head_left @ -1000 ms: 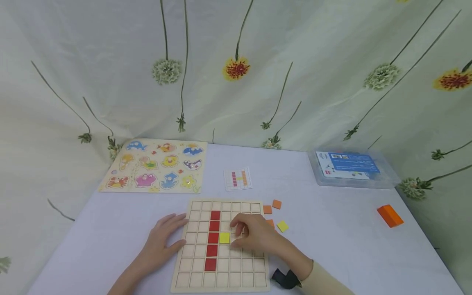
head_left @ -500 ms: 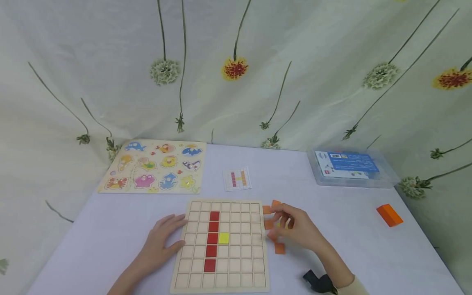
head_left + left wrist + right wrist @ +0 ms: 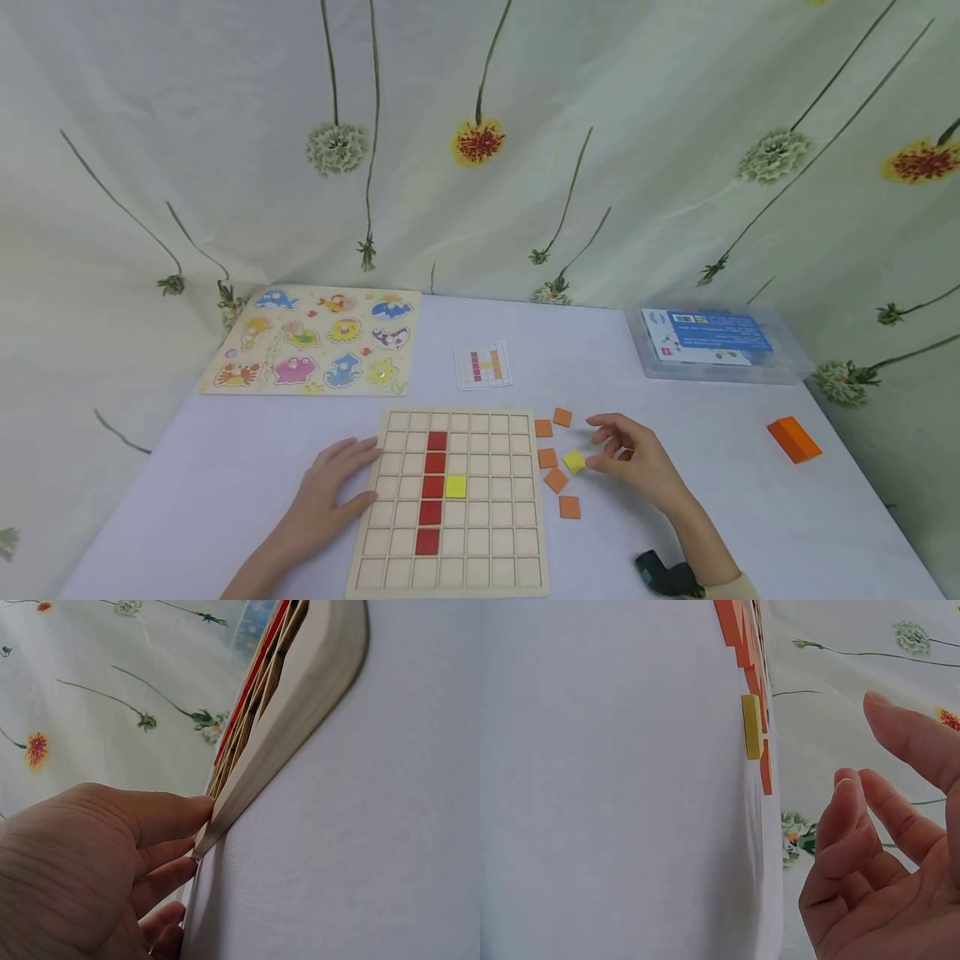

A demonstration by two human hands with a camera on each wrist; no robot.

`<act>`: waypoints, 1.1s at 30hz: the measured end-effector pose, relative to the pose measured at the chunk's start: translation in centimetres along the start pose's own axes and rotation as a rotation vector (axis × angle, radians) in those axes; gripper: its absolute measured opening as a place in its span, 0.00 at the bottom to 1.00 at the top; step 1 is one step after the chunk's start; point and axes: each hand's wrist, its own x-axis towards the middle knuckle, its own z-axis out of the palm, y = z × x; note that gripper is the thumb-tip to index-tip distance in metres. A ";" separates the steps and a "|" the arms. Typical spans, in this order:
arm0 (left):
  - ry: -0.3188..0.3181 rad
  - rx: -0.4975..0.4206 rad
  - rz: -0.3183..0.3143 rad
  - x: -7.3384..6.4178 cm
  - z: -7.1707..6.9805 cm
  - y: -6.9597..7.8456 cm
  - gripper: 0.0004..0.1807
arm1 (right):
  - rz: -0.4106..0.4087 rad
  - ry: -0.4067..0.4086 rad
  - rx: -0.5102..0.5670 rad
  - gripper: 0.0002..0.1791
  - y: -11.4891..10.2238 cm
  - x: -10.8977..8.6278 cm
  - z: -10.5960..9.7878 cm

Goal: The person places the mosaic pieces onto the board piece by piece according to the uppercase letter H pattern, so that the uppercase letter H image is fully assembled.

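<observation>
A wooden grid board [image 3: 480, 562] lies on the table with a column of several red square tiles [image 3: 432, 487] and one yellow tile [image 3: 455, 487] beside that column. My left hand [image 3: 327, 492] rests at the board's left edge; in the left wrist view its thumb and fingertips touch the board's side [image 3: 281, 742]. To the right of the board lie several orange tiles [image 3: 569, 507] and a loose yellow tile [image 3: 573, 462]. Just right of that yellow tile hovers my right hand [image 3: 637, 462], fingers relaxed, holding nothing. The right wrist view shows the yellow tile [image 3: 751, 727] apart from the fingers.
A small printed pattern card [image 3: 483, 365] lies behind the board. At the back left is a sea-animal puzzle board [image 3: 315, 340]. A clear plastic box [image 3: 705, 342] stands at the back right, with an orange block [image 3: 794, 439] in front of it.
My right hand has left the grid board and moved right, past the orange tiles, to beside the loose yellow tile. My left hand has stayed at the board's edge.
</observation>
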 end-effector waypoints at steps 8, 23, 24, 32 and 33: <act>0.009 0.000 0.012 -0.1 0.0 -0.1 0.28 | 0.004 -0.015 0.013 0.28 0.8 0.1 0.2; 0.014 0.004 0.025 0.0 0.1 -0.2 0.28 | 0.049 -0.059 -0.047 0.24 1.8 0.5 0.9; 0.016 0.005 0.028 0.0 0.1 -0.3 0.28 | 0.053 -0.057 -0.055 0.24 1.8 0.5 1.0; 0.033 0.001 0.051 -0.1 0.2 -0.1 0.29 | 0.067 -0.035 -0.109 0.23 1.5 0.4 1.4; 0.032 0.000 0.048 -0.1 0.2 -0.1 0.29 | 0.065 -0.032 -0.117 0.23 1.5 0.4 1.4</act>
